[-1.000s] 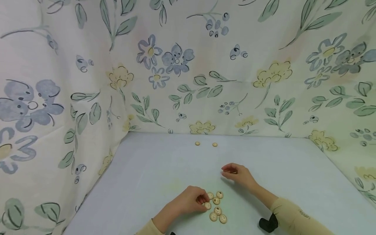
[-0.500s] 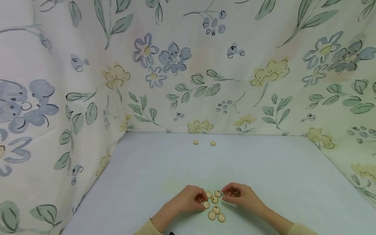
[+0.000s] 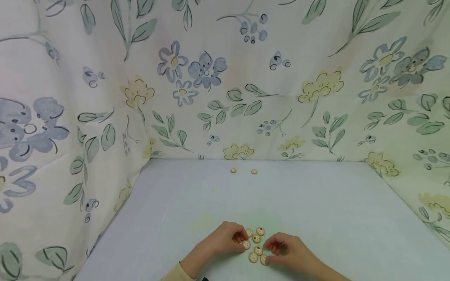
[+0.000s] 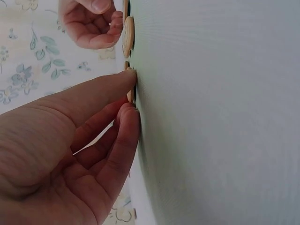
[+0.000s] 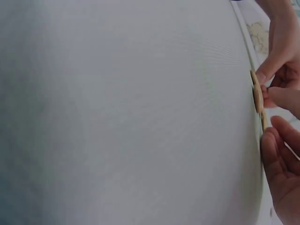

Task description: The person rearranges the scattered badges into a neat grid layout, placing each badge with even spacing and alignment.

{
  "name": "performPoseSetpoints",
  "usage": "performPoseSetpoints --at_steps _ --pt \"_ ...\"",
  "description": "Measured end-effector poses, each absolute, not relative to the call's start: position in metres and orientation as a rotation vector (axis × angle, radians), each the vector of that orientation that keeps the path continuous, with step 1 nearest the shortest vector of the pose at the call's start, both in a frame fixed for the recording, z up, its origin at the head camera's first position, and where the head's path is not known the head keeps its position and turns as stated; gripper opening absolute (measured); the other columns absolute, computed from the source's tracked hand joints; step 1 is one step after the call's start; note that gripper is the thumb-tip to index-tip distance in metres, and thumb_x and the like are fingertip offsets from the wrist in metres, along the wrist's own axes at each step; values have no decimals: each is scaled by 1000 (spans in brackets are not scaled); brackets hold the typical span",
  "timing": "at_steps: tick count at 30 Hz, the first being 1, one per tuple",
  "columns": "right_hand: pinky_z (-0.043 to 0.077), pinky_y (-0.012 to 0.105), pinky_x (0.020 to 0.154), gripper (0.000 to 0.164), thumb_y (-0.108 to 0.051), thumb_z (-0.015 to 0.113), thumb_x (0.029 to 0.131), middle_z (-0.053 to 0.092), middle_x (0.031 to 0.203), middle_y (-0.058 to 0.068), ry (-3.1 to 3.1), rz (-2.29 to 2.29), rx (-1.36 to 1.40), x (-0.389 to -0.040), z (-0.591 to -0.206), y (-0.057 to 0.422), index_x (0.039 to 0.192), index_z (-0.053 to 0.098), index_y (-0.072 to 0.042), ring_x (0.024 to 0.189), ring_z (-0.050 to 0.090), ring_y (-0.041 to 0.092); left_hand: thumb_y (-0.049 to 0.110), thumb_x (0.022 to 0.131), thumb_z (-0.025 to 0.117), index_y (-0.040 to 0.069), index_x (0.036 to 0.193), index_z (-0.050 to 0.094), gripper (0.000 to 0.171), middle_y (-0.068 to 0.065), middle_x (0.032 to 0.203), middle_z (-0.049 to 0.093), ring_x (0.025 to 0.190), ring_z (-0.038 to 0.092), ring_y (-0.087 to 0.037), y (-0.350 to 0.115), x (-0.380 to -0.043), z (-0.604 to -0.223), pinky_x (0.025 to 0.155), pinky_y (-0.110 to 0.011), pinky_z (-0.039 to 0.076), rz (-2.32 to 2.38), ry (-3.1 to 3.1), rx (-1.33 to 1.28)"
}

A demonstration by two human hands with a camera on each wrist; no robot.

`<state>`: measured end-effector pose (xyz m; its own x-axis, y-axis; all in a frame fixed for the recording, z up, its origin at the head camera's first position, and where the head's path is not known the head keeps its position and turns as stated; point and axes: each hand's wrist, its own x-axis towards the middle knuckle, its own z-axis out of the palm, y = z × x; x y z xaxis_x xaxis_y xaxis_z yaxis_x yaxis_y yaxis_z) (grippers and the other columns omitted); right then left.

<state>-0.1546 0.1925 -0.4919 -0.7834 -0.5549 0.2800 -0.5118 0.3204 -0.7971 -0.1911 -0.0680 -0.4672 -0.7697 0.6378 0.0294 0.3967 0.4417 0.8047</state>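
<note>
In the head view, several small round wooden discs with drawn faces lie clustered on the table. My left hand (image 3: 228, 239) pinches the leftmost disc (image 3: 246, 244) between thumb and fingertips; the left wrist view shows this disc (image 4: 131, 91) between them, flat against the table. My right hand (image 3: 290, 250) is at the cluster's right side, fingers loosely bent. Its thumb tip overlaps the lower right disc (image 3: 263, 260), and its fingertips are just right of a disc with a dark patch (image 3: 258, 250). Whether the thumb presses on the disc is hard to tell.
Two more discs, a left one (image 3: 233, 170) and a right one (image 3: 254, 171), lie near the far edge of the pale table (image 3: 197, 195). A floral cloth (image 3: 211, 132) hangs behind the table and along its sides.
My right hand has come in from the upper right to the cluster, then down along its right side to the lower right disc. My left hand stays on its disc.
</note>
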Motion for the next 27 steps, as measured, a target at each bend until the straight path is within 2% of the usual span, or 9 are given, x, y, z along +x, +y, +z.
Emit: performPoseSetpoints --at_steps 12,27 --pt "49 22 67 24 -23 78 83 63 89 -9 2553 -1379 -1069 -148 -492 191 102 65 -18 77 57 5 -1 74 79 6 86 69 17 6 74 60 67 53 -1 -68 -190 -466 63 -16 47 1253 2409 875" --pt "50 20 66 23 -20 78 83 60 88 -9 2505 -1366 -1218 -152 -495 192 102 65 -19 77 55 2 -2 73 78 6 85 69 17 8 72 59 65 50 2 -68 -189 -466 63 -16 46 1257 2424 874"
